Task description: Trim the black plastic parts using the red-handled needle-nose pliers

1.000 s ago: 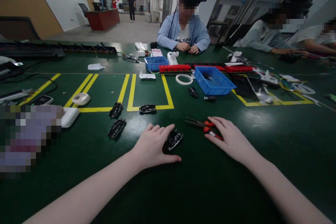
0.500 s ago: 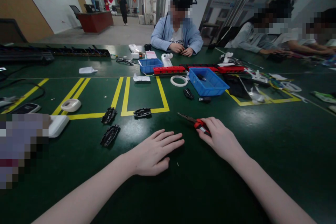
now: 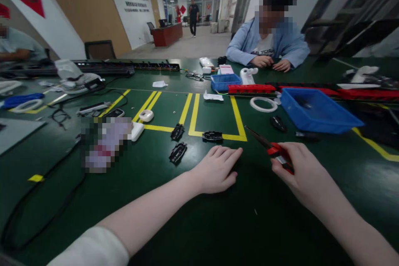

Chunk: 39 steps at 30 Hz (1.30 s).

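Note:
My right hand (image 3: 301, 170) is closed around the red handles of long-nose pliers (image 3: 277, 151), whose narrow jaws point away and to the left. Palm down over the green table, my left hand (image 3: 216, 168) has its fingers stretched out and holds nothing. Just beyond its fingertips lies a small black plastic part (image 3: 212, 136). Two similar parts, one nearer (image 3: 178, 153) and one farther (image 3: 177, 131), rest to the left of that hand. Past the pliers are a black oval piece (image 3: 278, 123) and a dark short piece (image 3: 307, 136).
A large blue bin (image 3: 321, 112) stands at the right, with a white tape ring (image 3: 263, 104) beside it. A smaller blue bin (image 3: 226, 82) and red strips (image 3: 252, 88) lie farther back. Black cable (image 3: 59, 212) loops at left. A person (image 3: 268, 43) sits opposite.
My view has swung to the left, so the table's things sit farther right. The pliers have stayed in my right hand, and my left hand is nearer the black parts.

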Motion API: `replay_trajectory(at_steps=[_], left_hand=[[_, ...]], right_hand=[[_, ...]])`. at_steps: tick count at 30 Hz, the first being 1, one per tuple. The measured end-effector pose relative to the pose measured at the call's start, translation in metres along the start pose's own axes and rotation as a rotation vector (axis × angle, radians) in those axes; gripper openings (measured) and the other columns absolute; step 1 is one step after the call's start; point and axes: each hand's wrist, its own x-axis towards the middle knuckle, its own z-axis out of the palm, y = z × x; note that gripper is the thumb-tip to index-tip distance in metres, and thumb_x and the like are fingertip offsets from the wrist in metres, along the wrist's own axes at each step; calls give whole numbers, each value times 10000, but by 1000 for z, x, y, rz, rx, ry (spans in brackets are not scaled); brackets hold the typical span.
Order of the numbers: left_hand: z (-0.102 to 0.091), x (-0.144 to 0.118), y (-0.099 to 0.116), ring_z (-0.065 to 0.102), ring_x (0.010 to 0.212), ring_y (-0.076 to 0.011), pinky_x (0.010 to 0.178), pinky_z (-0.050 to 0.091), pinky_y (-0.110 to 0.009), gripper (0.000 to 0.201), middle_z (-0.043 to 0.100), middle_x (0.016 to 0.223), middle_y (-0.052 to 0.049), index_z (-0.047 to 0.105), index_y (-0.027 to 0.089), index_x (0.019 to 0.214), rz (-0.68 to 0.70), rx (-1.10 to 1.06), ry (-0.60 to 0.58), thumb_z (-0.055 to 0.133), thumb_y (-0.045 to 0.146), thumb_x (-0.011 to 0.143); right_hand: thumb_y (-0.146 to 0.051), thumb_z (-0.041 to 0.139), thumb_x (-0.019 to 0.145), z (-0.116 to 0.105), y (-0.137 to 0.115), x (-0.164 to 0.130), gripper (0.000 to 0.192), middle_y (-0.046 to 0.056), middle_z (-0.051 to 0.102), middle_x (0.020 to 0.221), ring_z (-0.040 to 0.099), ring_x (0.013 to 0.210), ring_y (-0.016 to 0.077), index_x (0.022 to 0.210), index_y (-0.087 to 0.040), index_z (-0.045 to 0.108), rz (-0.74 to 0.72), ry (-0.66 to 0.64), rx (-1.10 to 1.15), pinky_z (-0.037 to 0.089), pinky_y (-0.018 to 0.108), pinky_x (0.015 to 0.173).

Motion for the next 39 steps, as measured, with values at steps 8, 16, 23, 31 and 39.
replay_trajectory(at_steps=[8,16,23,31,39], left_hand=[[2,-8,2,391,1320,-299,1073,306,-416,707,303,1547,-190,70,43,1507,-151,50,24,344,311,912],[-5,-17,-2,348,1340,-335,1067,294,-449,782,171,1593,-205,2,39,1509,-244,80,6,370,324,880],[-7,-23,-11,358,1339,-303,1076,311,-446,763,152,1605,-170,-127,116,1517,-207,2,26,336,289,936],[-2,-20,-9,394,1269,-348,1043,343,-485,995,251,1567,-172,-129,134,1527,-251,-34,87,541,429,853],[1,-17,-6,401,1273,-360,1049,338,-506,1100,189,1585,-179,-209,154,1510,-293,-38,83,590,467,822]], right_hand=[[-606,364,897,21,0,-16,531,164,650,930,629,815,333,1100,-169,586,-94,-67,46,510,448,624],[-590,423,894,19,1,-15,512,169,638,987,638,849,326,1165,-176,558,-52,-86,91,529,453,683],[-551,445,896,13,-7,-18,474,159,632,1050,615,950,329,1157,-175,568,-84,-35,45,531,464,730],[-431,527,887,12,-4,-20,397,141,642,1084,620,974,294,1174,-161,575,-185,18,-28,527,430,781],[-364,589,863,7,-5,-19,391,152,655,1096,636,999,278,1184,-142,567,-216,132,55,535,426,833]])
